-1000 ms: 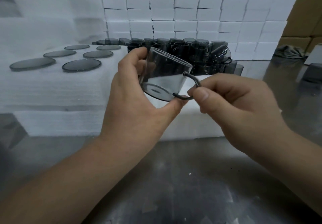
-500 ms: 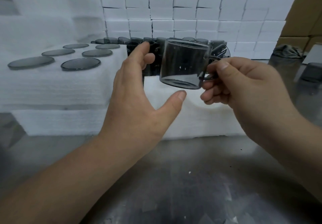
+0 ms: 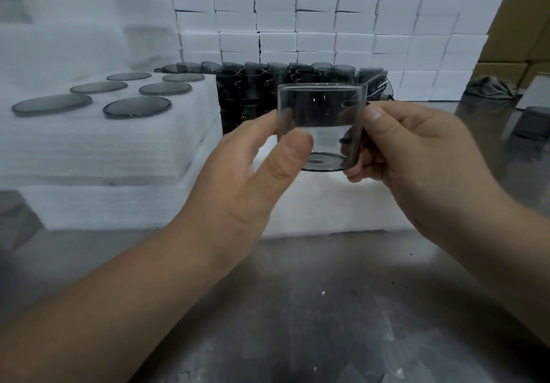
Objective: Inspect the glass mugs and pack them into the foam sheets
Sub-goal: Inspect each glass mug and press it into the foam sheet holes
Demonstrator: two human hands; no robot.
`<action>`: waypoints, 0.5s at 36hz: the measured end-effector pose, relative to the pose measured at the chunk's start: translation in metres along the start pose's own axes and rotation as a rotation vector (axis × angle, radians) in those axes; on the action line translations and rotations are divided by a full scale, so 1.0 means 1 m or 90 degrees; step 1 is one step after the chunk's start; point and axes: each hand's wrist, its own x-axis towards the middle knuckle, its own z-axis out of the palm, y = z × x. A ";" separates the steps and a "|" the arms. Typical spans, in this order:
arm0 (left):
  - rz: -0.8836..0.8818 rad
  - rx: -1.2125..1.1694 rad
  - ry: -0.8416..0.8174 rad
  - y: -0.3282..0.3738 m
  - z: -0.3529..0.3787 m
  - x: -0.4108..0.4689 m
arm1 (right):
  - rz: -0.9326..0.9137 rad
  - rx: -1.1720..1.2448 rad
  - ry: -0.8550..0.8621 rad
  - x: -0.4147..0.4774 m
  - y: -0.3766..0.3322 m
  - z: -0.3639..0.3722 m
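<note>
A smoky grey glass mug [image 3: 323, 114] is held upright in mid-air, in front of me above the table. My left hand [image 3: 247, 174] pinches its left wall between thumb and fingers. My right hand [image 3: 416, 150] grips the handle side, and the handle itself is hidden behind those fingers. To the left lies a stack of white foam sheets [image 3: 89, 150] whose round holes hold packed mugs [image 3: 137, 107], only their dark bases showing. Behind the held mug stands a cluster of several loose dark mugs [image 3: 285, 78].
A grey metal table [image 3: 297, 308] lies below my arms. A wall of stacked white foam blocks [image 3: 327, 19] fills the back. Brown cartons [image 3: 523, 25] and a grey cloth [image 3: 491, 86] sit at the right, with another dark mug [image 3: 532, 122] near the right edge.
The mug was tilted in both hands, then my right hand held it alone by the handle. Now it is upright and my left hand has taken hold of its left wall again.
</note>
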 end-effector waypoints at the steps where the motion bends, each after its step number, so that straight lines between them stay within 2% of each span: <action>1: -0.015 0.017 0.005 -0.001 0.000 0.001 | -0.004 -0.001 0.001 0.000 0.000 0.000; 3: -0.029 0.049 -0.017 -0.001 -0.001 0.002 | -0.008 0.001 0.006 0.000 0.000 0.001; 7: -0.060 -0.008 -0.019 0.002 -0.002 0.000 | -0.010 -0.004 0.002 -0.001 0.000 0.001; 18: -0.098 0.039 -0.024 0.007 -0.001 0.003 | -0.018 -0.020 -0.010 -0.003 0.000 0.000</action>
